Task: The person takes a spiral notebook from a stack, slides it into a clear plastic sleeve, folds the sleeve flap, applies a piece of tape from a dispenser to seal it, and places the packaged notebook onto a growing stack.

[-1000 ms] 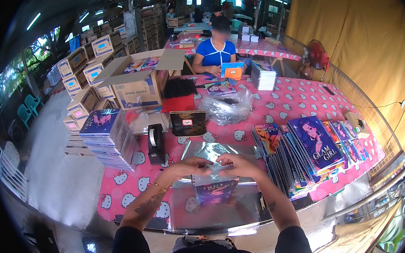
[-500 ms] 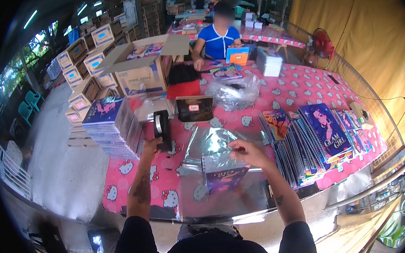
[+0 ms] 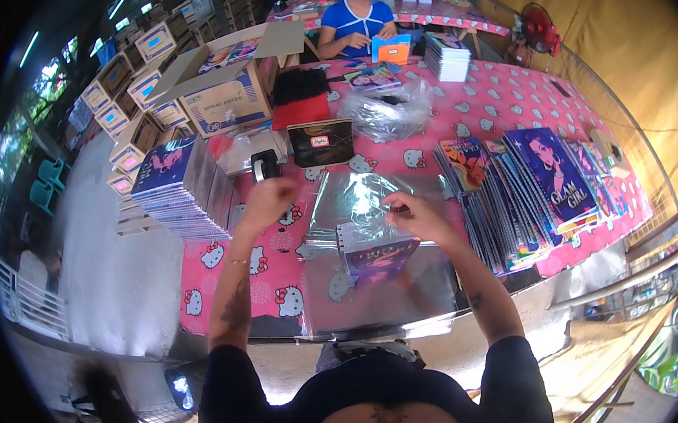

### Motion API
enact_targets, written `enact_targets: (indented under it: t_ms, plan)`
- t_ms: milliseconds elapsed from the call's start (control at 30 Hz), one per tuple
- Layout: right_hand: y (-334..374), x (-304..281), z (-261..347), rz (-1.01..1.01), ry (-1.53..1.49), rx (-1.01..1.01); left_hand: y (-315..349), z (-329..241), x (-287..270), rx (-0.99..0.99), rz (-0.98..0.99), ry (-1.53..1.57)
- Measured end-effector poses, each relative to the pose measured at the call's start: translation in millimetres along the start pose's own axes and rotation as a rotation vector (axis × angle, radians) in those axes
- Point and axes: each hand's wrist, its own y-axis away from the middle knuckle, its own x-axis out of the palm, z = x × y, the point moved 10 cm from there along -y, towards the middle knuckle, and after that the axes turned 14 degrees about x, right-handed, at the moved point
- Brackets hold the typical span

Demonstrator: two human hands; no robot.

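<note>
In front of me a purple spiral notebook stands partly inside a clear plastic sleeve, on top of other shiny sleeves. My right hand is at the sleeve's upper right, its bent fingers closed on the plastic. My left hand is just on the near side of a black tape dispenser. Its fingers are curled together, and whatever they may hold is too small to make out. Below the notebook, flat clear plastic sheets reach the table's front edge.
A tall notebook stack stands left, with overlapping notebooks right. Beyond lie a dark pouch, a bundle of plastic bags and an open carton. Across the table sits a person in blue. A red fan stands far right.
My left hand has left the tape dispenser's near end and shifted right, its fingers now curled. The right hand stays at the sleeve. My view has tilted down.
</note>
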Motion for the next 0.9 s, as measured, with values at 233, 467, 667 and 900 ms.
enact_targets:
  t_ms: [233, 467, 667, 900]
  plan:
    - [7, 6, 12, 0.033, -0.039, 0.031, -53, -73, 161, 0.062, 1.062, 0.605]
    - [39, -14, 16, -0.048, -0.389, -0.026, 23, -5, 189, -0.273, 0.379, 1.141]
    - [42, 39, -66, -0.039, -0.520, -0.027, 112, -65, 151, -0.374, -0.188, 1.203]
    - [47, 18, 125, -0.030, -0.523, -0.235, 104, -57, -37, -0.144, -0.693, 0.789]
